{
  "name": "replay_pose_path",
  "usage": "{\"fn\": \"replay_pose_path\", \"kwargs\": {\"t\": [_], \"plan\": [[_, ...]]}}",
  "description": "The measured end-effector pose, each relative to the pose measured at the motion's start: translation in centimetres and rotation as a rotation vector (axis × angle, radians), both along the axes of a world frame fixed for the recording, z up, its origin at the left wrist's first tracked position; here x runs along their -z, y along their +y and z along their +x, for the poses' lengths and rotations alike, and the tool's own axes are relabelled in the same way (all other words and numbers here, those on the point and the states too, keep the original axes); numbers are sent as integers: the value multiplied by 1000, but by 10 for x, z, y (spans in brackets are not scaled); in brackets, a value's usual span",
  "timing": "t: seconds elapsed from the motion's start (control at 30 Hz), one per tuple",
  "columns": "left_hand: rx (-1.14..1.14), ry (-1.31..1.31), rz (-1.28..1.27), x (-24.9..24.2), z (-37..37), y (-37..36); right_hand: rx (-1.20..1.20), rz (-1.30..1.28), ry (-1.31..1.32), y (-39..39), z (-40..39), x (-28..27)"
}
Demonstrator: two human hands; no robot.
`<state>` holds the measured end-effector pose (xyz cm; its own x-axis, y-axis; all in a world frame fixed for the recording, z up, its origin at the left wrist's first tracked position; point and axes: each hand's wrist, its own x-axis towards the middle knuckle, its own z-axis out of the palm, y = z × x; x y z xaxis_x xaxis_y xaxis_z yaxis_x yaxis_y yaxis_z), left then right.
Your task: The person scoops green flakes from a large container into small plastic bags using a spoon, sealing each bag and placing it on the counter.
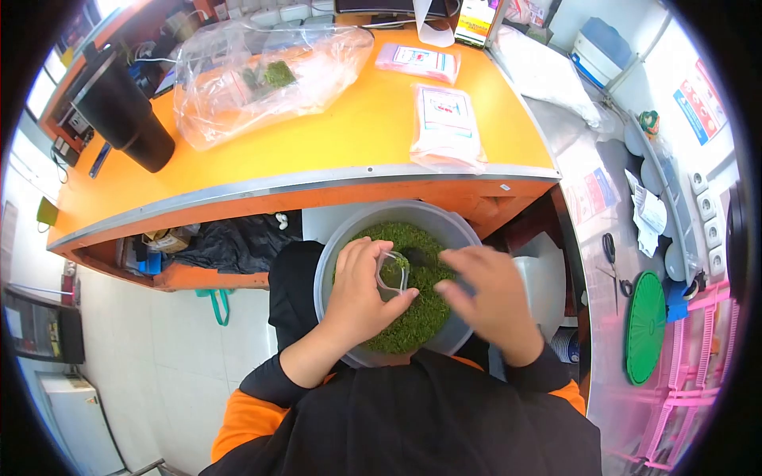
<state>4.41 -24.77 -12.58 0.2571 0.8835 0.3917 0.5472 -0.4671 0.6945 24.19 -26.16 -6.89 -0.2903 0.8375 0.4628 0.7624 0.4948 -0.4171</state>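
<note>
A large round grey tub (pixel 328 238) full of loose, finely chopped green material (pixel 417 313) sits at my lap. Over its left half, my left hand (pixel 355 285) grips a small clear plastic container (pixel 394 271) between thumb and fingers, with some green bits showing in it. My right hand (pixel 494 297) hovers over the tub's right side, blurred by motion. Its thumb and fingers look apart, with nothing visible between them. A dark hollow shows in the green heap between the two hands.
The orange table (pixel 317 147) edges the tub's far side. On it stand a black tumbler (pixel 127 115), a clear plastic bag (pixel 214 87) with a green block (pixel 279 74), and plastic packs (pixel 447 123). Scissors (pixel 609 262) and a green lid (pixel 647 329) lie on the right counter.
</note>
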Motion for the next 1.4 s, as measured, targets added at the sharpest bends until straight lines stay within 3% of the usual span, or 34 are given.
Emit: {"fn": "replay_pose_path", "kwargs": {"t": [0.07, 0.13, 0.23, 0.37, 0.47, 0.5, 0.6, 0.73, 0.9, 1.0, 1.1, 1.2, 1.23, 1.3, 1.37, 1.4], "plan": [[-31, 14, 87, 4, 2, 0, -180, -54, 108, -4, -22, 10], [-31, 42, 151, 6, 3, 0, -147, -138, 35, -3, -34, 19], [1, 35, 162, -2, 0, -1, -114, -138, 130, 8, -29, 26], [141, -270, -168, -19, -11, 9, -178, -107, -14, 6, -20, 21], [245, -155, -421, -31, -24, 15, -261, -132, 64, 9, -20, 29], [231, -162, -348, -37, -24, 16, -263, -144, 146, 8, -21, 24], [309, -33, -441, -47, -33, 21, -270, -180, 366, 6, -19, 25], [333, 125, -227, -46, -32, 15, -300, -299, 590, 7, -11, 44], [412, 89, -98, -38, -31, 18, -337, -311, 407, 10, -15, 24], [449, 102, -162, -43, -24, 17, -405, -334, 353, 13, -26, 17], [387, 104, -45, -50, -28, 18, -371, -244, 359, 18, -26, 6], [272, 87, 8, -71, -40, 24, -140, 344, 61, 42, -16, -18], [224, 78, 20, -83, -44, 27, -58, 377, -19, 50, -12, -20], [-64, 89, 274, -110, -54, 45, 113, 439, -175, 68, -7, -15], [-447, -61, 254, -135, -67, 76, 163, 399, -235, 81, -5, -8], [-487, -56, 324, -150, -78, 95, 188, 377, -268, 86, -5, -5]]}}
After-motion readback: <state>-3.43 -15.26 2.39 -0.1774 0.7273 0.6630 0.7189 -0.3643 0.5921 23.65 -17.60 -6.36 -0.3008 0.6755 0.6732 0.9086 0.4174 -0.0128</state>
